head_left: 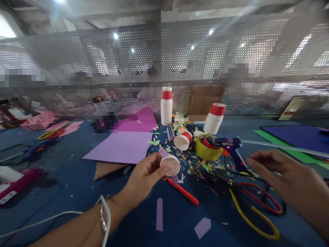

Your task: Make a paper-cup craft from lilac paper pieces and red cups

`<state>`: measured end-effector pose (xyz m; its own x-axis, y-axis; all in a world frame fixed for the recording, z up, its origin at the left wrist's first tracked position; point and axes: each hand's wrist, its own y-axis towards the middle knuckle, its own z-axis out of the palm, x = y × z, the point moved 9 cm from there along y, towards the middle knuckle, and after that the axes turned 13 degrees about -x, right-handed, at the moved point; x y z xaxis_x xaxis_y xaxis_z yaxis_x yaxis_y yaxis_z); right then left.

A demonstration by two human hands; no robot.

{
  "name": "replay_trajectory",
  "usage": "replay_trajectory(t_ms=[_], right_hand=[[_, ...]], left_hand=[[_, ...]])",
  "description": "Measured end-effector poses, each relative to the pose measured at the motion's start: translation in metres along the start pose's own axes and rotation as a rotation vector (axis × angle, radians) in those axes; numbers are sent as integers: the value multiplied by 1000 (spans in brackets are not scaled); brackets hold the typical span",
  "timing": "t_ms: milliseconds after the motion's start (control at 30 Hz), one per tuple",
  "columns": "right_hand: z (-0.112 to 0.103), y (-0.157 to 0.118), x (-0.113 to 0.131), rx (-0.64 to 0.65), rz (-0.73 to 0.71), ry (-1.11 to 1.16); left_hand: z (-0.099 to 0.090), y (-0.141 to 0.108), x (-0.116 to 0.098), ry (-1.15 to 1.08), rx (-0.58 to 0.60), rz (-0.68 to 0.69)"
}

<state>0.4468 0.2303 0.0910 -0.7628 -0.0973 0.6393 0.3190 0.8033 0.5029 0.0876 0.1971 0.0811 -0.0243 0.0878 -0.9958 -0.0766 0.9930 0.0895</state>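
Left hand (151, 169): yours, bare, with a bare forearm (84, 219). Bracelet (103, 219): yours, one piece, silver-coloured, shiny, a narrow rounded band, worn at your left wrist. Cord (107, 209): white, smooth, slim, across that same wrist; whether you wear it cannot be told. Right hand (288, 171): yours, bare, slightly blurred, the wrist likewise bare.
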Motion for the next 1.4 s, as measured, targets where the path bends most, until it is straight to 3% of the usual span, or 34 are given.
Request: replay_trajectory(t_ms=[133, 333, 500, 600, 767, 967, 1133, 1400], right_hand=[[45, 17, -4, 170, 188, 119], [81, 16, 7, 360, 229, 200], [63, 23, 2, 234, 267, 254], [46, 24, 16, 200, 272, 360], [41, 11, 64, 315, 403, 692], [69, -20, 106, 672, 460, 841], [80, -40, 111, 787, 395, 754], [82, -52, 110, 776, 148, 549]], left_hand=[[5, 0, 2, -29, 30, -23], [6, 2, 5, -25, 57, -47], [4, 4, 7, -82, 54, -62], [5, 5, 9, -127, 56, -92], [3, 6, 11, -245, 10, -183], [-6, 9, 12, -290, -74, -235], [-6, 11, 14, -270, -83, -246], [2, 8, 14, -174, 4, -211]])
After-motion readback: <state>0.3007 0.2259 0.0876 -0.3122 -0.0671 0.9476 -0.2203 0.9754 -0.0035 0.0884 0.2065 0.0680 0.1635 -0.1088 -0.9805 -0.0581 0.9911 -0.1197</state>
